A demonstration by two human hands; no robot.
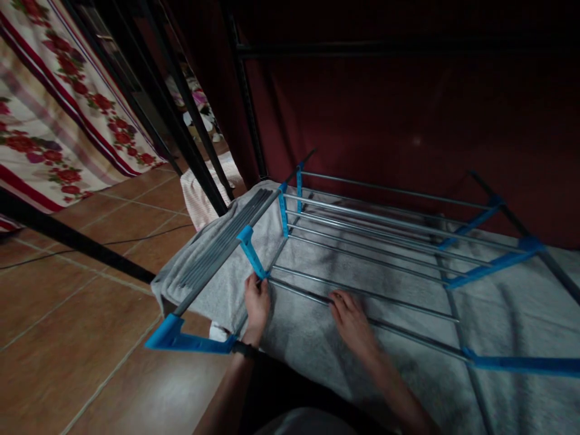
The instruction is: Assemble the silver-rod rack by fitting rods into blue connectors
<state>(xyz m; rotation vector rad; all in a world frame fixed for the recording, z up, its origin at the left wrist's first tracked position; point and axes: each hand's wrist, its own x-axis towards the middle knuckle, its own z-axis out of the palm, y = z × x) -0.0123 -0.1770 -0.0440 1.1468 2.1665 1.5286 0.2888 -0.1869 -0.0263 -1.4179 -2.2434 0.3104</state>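
Note:
A rack of grey metal tubes with blue plastic brackets lies across a grey cloth in front of me. My left hand is closed at the near left corner, where a blue bracket meets the front tube. My right hand curls its fingers over that same front tube, further right. Part of the fingers of both hands is hidden. Several loose grey tubes lie side by side on the cloth at the left. A dark band circles my left wrist.
A dark red panel stands behind the rack. Black metal posts rise at the left, and a floral curtain hangs beyond them. A thin cable crosses the tiled floor. Striped cloth lies behind the loose tubes.

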